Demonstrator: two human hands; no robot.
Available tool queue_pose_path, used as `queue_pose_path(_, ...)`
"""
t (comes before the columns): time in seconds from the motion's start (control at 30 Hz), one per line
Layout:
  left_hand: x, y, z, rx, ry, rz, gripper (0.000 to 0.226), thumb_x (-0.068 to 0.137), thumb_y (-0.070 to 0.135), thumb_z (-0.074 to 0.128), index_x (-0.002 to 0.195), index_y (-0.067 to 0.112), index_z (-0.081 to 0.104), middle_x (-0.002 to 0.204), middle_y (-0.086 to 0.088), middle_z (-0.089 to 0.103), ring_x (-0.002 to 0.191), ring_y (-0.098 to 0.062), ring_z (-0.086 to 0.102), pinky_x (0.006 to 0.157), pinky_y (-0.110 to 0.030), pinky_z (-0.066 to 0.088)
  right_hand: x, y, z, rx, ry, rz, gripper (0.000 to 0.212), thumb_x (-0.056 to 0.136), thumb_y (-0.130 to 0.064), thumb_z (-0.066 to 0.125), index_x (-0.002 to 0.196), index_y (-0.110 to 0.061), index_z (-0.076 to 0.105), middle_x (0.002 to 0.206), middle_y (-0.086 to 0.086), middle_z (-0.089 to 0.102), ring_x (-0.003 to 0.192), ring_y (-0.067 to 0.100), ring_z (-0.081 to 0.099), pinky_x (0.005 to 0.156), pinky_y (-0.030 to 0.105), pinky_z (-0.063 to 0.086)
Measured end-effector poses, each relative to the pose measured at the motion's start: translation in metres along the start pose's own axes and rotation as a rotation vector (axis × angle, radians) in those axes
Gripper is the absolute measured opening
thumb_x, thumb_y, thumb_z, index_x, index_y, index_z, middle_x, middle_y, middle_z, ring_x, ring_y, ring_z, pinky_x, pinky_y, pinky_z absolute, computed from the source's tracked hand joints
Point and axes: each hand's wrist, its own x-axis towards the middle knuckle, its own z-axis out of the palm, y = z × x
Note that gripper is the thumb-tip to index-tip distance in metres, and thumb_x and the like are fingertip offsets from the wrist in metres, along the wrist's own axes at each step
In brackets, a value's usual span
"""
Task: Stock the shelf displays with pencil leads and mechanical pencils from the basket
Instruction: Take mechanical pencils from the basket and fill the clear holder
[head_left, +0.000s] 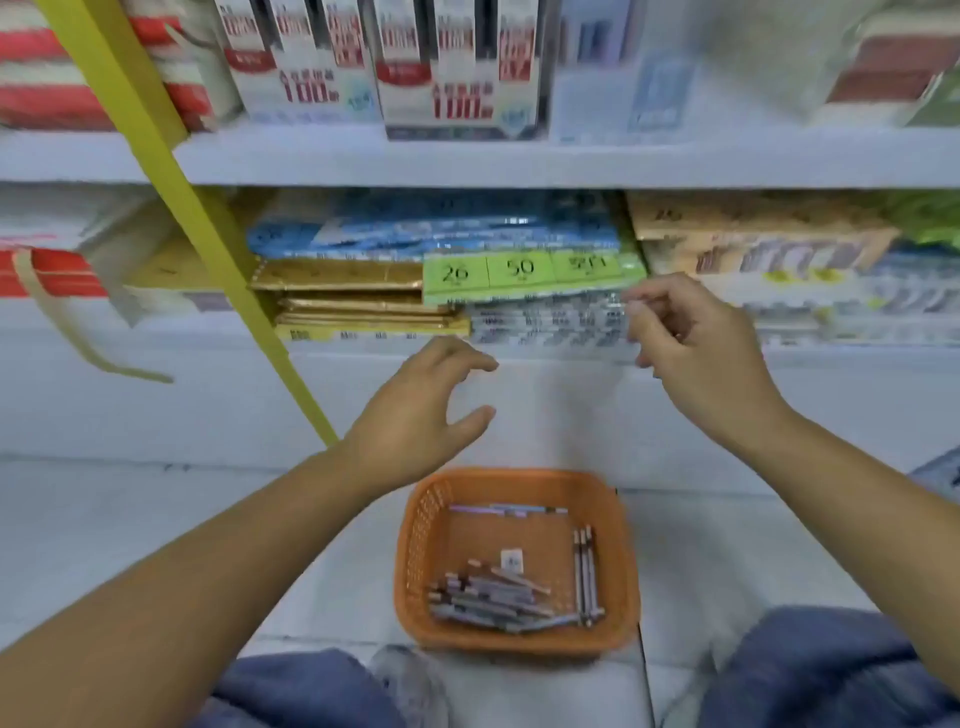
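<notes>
Basket: the orange basket (415, 545) sits on the floor, near the person, between the knees.
Leads: a pile of short sticks (488, 597) lies at the near side of the basket. They mostly run left to right.
Pencils: three thin pencils (587, 582) lie by the right wall of the basket and run near to far. A few more (506, 510) lie along the far wall, left to right.
Left hand: the left hand (421, 410) is up in the air, fingers spread and bent, holding nothing.
Right hand: the right hand (696, 353) is farther away, up by the grey packs (545, 325) on the shelf (156, 364). Its fingers are curled and the tips are close together. It is too blurry to tell if they pinch something.
Which way: both hands are above and beyond the basket, so the next grab means coming down and back.
Nearer hand: I think the left hand, as it is lower and right over the basket's far left corner.
</notes>
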Motion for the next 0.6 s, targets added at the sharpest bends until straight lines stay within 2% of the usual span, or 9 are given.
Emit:
queue_pose_path(0.1, -0.036, -0.042, 0.067, -0.138, -0.391, -0.293, 0.055, 0.092, 0.033, 0.07, 0.141, 0.019, 0.05, 0.142, -0.004, 0.046, 0.128, -0.019, 0.049, 0.099, -0.02, 0.035, -0.067, 0.078, 0.054, -0.082, -0.252, 0.343, 0.016, 0.094, -0.018, 0.058, 0.101, -0.032, 0.061, 0.087, -0.009, 0.063, 0.076, 0.012, 0.063, 0.07, 0.018, 0.046)
queue_pose_path(0.13, -0.047, -0.055, 0.09, -0.175, -0.466, -0.357, 0.057, 0.091, 0.032, 0.072, 0.141, 0.017, 0.05, 0.143, -0.005, 0.047, 0.128, -0.017, 0.048, 0.096, -0.011, 0.032, -0.088, 0.098, 0.071, -0.108, -0.353, 0.421, 0.016, 0.094, -0.018, 0.059, 0.107, -0.027, 0.063, 0.095, -0.007, 0.063, 0.078, 0.007, 0.06, 0.068, 0.009, 0.041)
queue_pose_path(0.2, -0.063, -0.077, 0.132, -0.228, -0.568, -0.451, 0.057, 0.089, 0.026, 0.075, 0.14, 0.013, 0.052, 0.144, -0.008, 0.05, 0.12, -0.012, 0.048, 0.087, 0.004, 0.028, -0.122, 0.132, 0.104, -0.11, -0.556, 0.568, 0.028, 0.094, -0.019, 0.062, 0.122, -0.018, 0.061, 0.11, 0.0, 0.061, 0.087, 0.006, 0.055, 0.074, 0.006, 0.037)
queue_pose_path(0.23, -0.068, -0.086, 0.151, -0.249, -0.613, -0.498, 0.059, 0.088, 0.023, 0.076, 0.14, 0.012, 0.051, 0.144, -0.009, 0.051, 0.119, -0.013, 0.05, 0.091, 0.002, 0.031, -0.136, 0.146, 0.118, -0.115, -0.638, 0.639, 0.033, 0.094, -0.019, 0.062, 0.127, -0.017, 0.058, 0.116, 0.003, 0.06, 0.094, 0.01, 0.055, 0.08, 0.012, 0.039)
queue_pose_path(0.3, -0.076, -0.102, 0.183, -0.28, -0.691, -0.605, 0.061, 0.085, 0.02, 0.078, 0.139, 0.011, 0.052, 0.144, -0.011, 0.053, 0.123, -0.021, 0.054, 0.105, -0.025, 0.044, -0.158, 0.17, 0.14, -0.128, -0.732, 0.766, 0.037, 0.094, -0.019, 0.062, 0.131, -0.018, 0.055, 0.12, 0.005, 0.058, 0.1, 0.014, 0.055, 0.084, 0.023, 0.043)
queue_pose_path(0.33, -0.079, -0.109, 0.197, -0.295, -0.701, -0.647, 0.057, 0.083, 0.017, 0.079, 0.135, 0.013, 0.055, 0.141, -0.012, 0.056, 0.119, -0.022, 0.057, 0.103, -0.035, 0.048, -0.167, 0.18, 0.149, -0.118, -0.759, 0.816, 0.039, 0.093, -0.017, 0.063, 0.131, -0.016, 0.055, 0.12, 0.005, 0.059, 0.101, 0.016, 0.057, 0.085, 0.026, 0.045)
queue_pose_path(0.4, -0.085, -0.12, 0.221, -0.293, -0.693, -0.671, 0.06, 0.078, 0.015, 0.083, 0.133, 0.015, 0.058, 0.138, -0.01, 0.058, 0.115, -0.022, 0.058, 0.101, -0.034, 0.048, -0.181, 0.196, 0.167, -0.086, -0.799, 0.872, 0.042, 0.09, -0.013, 0.066, 0.13, -0.01, 0.055, 0.124, 0.01, 0.06, 0.107, 0.021, 0.059, 0.092, 0.033, 0.048)
queue_pose_path(0.5, -0.09, -0.13, 0.249, -0.228, -0.745, -0.634, 0.087, 0.073, 0.023, 0.088, 0.148, 0.018, 0.045, 0.152, -0.01, 0.042, 0.137, -0.029, 0.042, 0.113, -0.033, 0.035, -0.189, 0.214, 0.187, -0.101, -0.816, 0.844, 0.05, 0.084, -0.011, 0.073, 0.131, -0.009, 0.055, 0.136, 0.012, 0.054, 0.119, 0.024, 0.054, 0.101, 0.032, 0.043)
queue_pose_path(0.6, -0.091, -0.136, 0.268, -0.185, -0.756, -0.688, 0.1, 0.074, 0.028, 0.087, 0.155, 0.022, 0.029, 0.159, -0.01, 0.022, 0.145, -0.031, 0.026, 0.119, -0.037, 0.025, -0.191, 0.228, 0.202, -0.244, -0.89, 0.738, 0.069, 0.078, -0.036, 0.077, 0.139, -0.018, 0.049, 0.141, 0.009, 0.045, 0.13, 0.028, 0.041, 0.108, 0.033, 0.033)
